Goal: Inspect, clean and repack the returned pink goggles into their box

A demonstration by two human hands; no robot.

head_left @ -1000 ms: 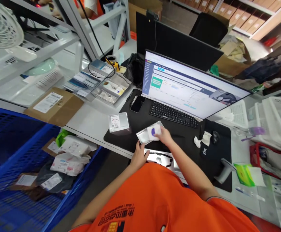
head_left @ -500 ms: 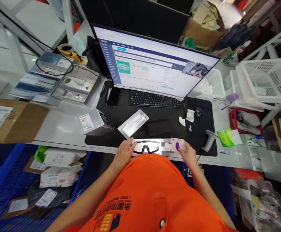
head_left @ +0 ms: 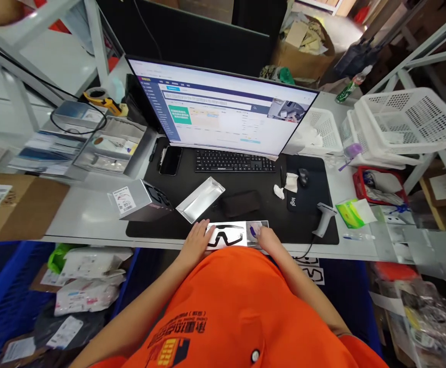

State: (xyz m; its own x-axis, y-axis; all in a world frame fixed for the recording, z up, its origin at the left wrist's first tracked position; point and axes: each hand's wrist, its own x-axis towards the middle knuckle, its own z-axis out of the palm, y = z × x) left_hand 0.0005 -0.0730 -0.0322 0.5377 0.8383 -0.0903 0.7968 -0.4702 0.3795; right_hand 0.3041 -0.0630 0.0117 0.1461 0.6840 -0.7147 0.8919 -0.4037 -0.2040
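In front of my body lies a narrow white box (head_left: 238, 236) with black-framed glasses pictured on it, and a grey tray-like part (head_left: 265, 224) shows at its right end. My left hand (head_left: 195, 241) grips the left end, the thumb along the near side and the fingers stretched together. My right hand (head_left: 269, 240) is at the other end, fingers pinched on a small pale card with a purple shape (head_left: 252, 232) down in the grey part. Its fingertips partly cover the card. Beyond them lie an open silver tray (head_left: 200, 199) and a dark case (head_left: 241, 203).
A grey glasses box (head_left: 140, 200) stands at the left of the black mat. Behind are a keyboard (head_left: 234, 161), a monitor (head_left: 223, 112) and a phone (head_left: 170, 160). A mouse (head_left: 303, 177) and a scanner (head_left: 324, 220) are on the right, with white baskets (head_left: 407, 120) beyond.
My right hand has moved left and brought the card from beyond the box's right end into its grey part. My left hand keeps its place on the box. The view has shifted slightly.
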